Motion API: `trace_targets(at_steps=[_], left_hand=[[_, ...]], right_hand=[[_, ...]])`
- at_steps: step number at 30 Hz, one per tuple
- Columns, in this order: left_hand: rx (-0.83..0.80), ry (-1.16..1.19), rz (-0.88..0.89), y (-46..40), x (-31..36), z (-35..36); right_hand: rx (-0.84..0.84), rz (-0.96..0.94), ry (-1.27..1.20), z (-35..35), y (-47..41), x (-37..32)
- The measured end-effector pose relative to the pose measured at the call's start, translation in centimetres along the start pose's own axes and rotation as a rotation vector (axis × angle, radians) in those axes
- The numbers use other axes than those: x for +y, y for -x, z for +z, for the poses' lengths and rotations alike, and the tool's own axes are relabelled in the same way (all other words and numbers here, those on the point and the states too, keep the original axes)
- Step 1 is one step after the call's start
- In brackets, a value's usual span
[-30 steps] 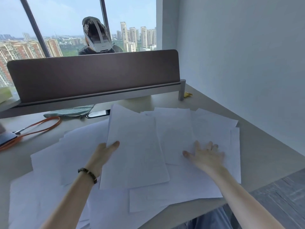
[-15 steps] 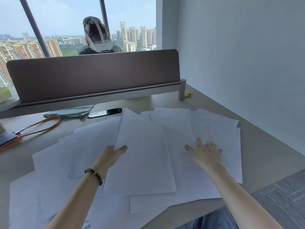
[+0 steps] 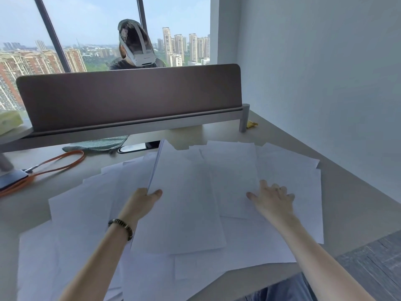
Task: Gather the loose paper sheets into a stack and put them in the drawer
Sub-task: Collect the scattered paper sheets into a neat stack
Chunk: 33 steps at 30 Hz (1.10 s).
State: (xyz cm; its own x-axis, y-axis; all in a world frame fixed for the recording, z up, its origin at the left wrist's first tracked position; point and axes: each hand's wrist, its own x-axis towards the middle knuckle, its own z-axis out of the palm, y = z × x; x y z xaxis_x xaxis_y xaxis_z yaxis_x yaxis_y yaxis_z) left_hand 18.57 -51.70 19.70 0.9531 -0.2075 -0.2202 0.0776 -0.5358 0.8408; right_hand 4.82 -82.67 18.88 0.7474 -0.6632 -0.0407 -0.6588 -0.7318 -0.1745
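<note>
Loose white paper sheets (image 3: 238,246) lay scattered and overlapping across a beige desk (image 3: 351,205), covering most of its near half. Any print on them was too faint to read. The left hand (image 3: 144,200) pinched the left edge of a small stack of sheets (image 3: 184,203), thumb on top and fingers underneath, with that edge lifted off the pile. The right hand (image 3: 271,198) pressed flat on the sheets to the right, fingers spread and straight. A dark beaded bracelet (image 3: 121,227) circled the left wrist.

Beyond the papers, a phone (image 3: 138,147) lay under the shelf of a brown desk divider (image 3: 130,96), beside a green cloth (image 3: 97,144). An orange cable (image 3: 54,164) looped at the far left. A small yellow object (image 3: 252,124) sat by the divider's post, near the white wall (image 3: 325,72). Behind the divider sat another person wearing a white headset (image 3: 138,46); no lettering on it could be made out. High-rise towers stood beyond the window (image 3: 86,22).
</note>
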Motion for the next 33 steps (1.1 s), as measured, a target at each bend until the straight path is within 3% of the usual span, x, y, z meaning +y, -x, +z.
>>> trace_targets(at_steps=[4,8,13,23,29,33], left_hand=[[-0.06,-0.07,0.004,0.4,-0.1,1.5],[-0.129,0.009,-0.005,1.6,1.4,3.2],[-0.051,0.0,0.001,0.3,1.1,2.7],[0.011,0.08,-0.007,0.8,1.9,4.2],[-0.041,0.156,-0.006,0.4,2.0,4.1],[-0.061,0.063,0.043,0.8,2.2,5.0]], right_hand=[[0.038,-0.06,-0.01,0.4,0.3,-0.8],[0.022,-0.072,-0.055,0.3,0.1,-1.0],[0.023,-0.038,-0.04,0.0,0.1,-0.4],[-0.047,-0.078,-0.336,-0.4,-0.5,-0.5],[-0.063,0.011,-0.569,-0.9,-1.1,-0.1],[-0.05,0.045,-0.638,-0.7,-1.5,-0.1]])
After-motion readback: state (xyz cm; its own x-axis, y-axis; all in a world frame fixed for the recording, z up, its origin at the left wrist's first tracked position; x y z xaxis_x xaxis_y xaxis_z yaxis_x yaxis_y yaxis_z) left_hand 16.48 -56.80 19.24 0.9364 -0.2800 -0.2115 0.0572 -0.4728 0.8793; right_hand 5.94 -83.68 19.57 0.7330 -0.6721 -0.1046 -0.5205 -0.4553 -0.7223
